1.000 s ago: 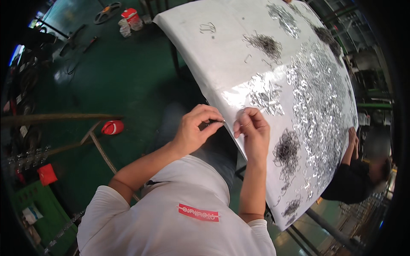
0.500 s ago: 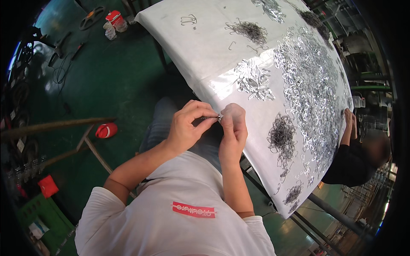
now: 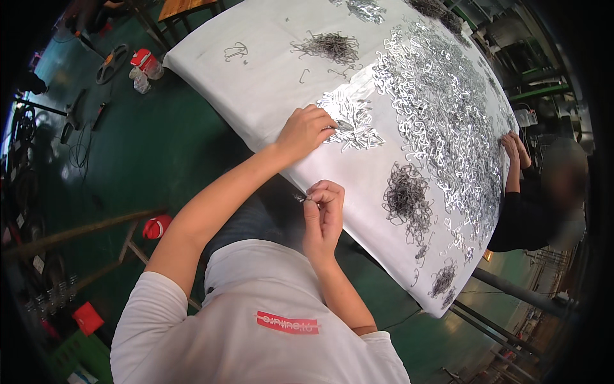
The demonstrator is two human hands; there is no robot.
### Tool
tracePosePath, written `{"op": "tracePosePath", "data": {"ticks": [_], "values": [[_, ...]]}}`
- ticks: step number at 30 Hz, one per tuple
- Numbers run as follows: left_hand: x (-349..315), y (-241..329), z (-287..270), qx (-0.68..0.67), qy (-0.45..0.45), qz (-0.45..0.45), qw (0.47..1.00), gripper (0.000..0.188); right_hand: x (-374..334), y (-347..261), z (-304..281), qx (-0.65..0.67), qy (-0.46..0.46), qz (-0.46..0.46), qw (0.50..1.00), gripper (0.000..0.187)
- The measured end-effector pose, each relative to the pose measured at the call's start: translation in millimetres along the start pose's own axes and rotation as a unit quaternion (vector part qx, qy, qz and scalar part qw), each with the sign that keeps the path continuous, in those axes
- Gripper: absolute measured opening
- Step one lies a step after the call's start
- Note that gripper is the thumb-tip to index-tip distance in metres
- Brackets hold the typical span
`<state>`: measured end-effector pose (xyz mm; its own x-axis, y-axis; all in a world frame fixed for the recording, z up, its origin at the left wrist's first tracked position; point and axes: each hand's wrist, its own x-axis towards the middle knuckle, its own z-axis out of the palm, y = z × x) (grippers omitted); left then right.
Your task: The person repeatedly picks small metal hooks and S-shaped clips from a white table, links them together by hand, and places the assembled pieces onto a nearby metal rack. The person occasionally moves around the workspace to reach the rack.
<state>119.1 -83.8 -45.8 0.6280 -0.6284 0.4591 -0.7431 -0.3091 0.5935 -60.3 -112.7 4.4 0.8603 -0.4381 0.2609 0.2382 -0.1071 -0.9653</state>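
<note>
left hand (image 3: 303,133) moved to shiny silver pieces (image 3: 362,133)

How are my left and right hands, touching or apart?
Apart: the head view shows white cloth plainly between the left hand and right hand.

I log: white-covered desk (image 3: 275,54) | broad silver hook spread (image 3: 441,121) over its right half | heap of slim silver pieces (image 3: 361,133) near front edge | dark wire-hook pile (image 3: 406,195) right of heap | few loose hooks (image 3: 236,50) upper left
</note>
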Motion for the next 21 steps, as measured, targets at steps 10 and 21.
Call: {"op": "tracePosePath", "data": {"ticks": [10,21], "values": [[24,-25,16,0.196,-0.093,0.146,0.965,0.009,-2,2,-7,-0.004,-0.009,0.017,1.000,0.004],[0,12,-31,-0.266,-0.051,-0.258,0.928,0.012,-2,7,-1,-0.015,0.001,0.003,1.000,0.005]]}}
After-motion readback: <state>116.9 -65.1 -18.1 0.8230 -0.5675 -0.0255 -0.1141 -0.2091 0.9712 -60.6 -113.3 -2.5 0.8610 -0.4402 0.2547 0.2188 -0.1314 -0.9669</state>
